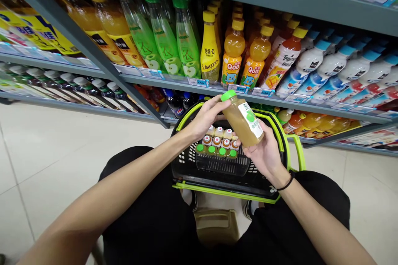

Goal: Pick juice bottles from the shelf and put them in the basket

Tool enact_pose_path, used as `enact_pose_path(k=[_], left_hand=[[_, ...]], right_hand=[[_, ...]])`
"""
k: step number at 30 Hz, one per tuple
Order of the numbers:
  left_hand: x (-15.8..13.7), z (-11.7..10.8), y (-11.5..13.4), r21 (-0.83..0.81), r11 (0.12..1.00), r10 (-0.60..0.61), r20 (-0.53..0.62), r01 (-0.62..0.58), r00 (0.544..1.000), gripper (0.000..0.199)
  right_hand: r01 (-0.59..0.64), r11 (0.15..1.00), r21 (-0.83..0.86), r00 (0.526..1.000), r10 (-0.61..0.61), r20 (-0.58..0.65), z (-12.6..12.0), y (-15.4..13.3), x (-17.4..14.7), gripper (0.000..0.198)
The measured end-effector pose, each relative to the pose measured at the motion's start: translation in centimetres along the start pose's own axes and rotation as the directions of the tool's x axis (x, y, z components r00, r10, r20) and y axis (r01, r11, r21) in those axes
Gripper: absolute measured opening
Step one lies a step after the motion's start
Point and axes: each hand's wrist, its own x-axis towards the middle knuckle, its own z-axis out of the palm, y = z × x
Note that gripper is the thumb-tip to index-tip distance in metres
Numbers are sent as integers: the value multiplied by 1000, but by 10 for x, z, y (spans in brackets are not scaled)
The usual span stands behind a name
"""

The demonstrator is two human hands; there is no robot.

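A juice bottle (236,121) with a green cap, a pale brown drink and a white and green label is tilted above the shopping basket. My left hand (207,116) has its fingertips on the cap end. Around the lower end, my right hand (266,151) grips the bottle, its thumb beside the label. Below them stands the black shopping basket (225,194) with lime-green edges. Several small bottles (217,144) stand in rows inside it, the nearest row with green caps and the others with white tops bearing red marks.
A grey store shelf (186,80) runs across the front, lined with green apple drinks (158,41), a yellow Schweppes bottle (210,51), orange Qoo bottles (232,56) and blue-capped white bottles (311,64). Lower shelves hold more drinks. My knees flank the basket; a beige stool (216,223) shows below.
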Motion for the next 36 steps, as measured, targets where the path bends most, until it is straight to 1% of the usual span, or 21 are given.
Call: enact_pose_path(k=[2,9,12,18,20,22,25,27,30,33,36], left_hand=[[0,1,0,11,1000,13,2,-13,1000,50],[1,2,0,1,1000,3,-31,-3,1000,46],[2,0,-1,5,1000,-14,-35,15,999,47],[4,-3,-7,64,998,-6,-13,7,1000,51],[5,-4,-7,92,996,-1,2,1,1000,52],[4,-4,-7,107,994,-5,11,4,1000,54],[4,-4,-6,102,995,-22,16,21,1000,59],[4,-3,-5,97,995,-24,35,20,999,61],[4,-1,-4,97,995,-9,91,0,996,61],[3,1,-3,146,988,28,118,-45,993,61],[1,1,-2,197,979,23,131,-49,991,69]], right_hand=[[-53,998,30,998,52,18,-3,-1,1,41],[-72,995,75,996,67,62,-7,-2,2,44],[-49,997,62,998,47,40,-5,-2,1,45],[-32,998,-45,999,30,-38,-1,-1,2,43],[-1,997,-71,999,-3,-46,0,0,1,38],[74,992,-104,995,-80,-51,0,1,0,34],[203,963,-177,975,-216,-57,-3,6,-1,35],[250,940,-231,963,-266,-41,-5,9,-2,39],[251,928,-275,964,-266,-19,-8,12,-1,55],[223,938,-265,970,-241,-37,-7,13,0,67],[254,929,-268,961,-273,-37,-4,14,2,71]])
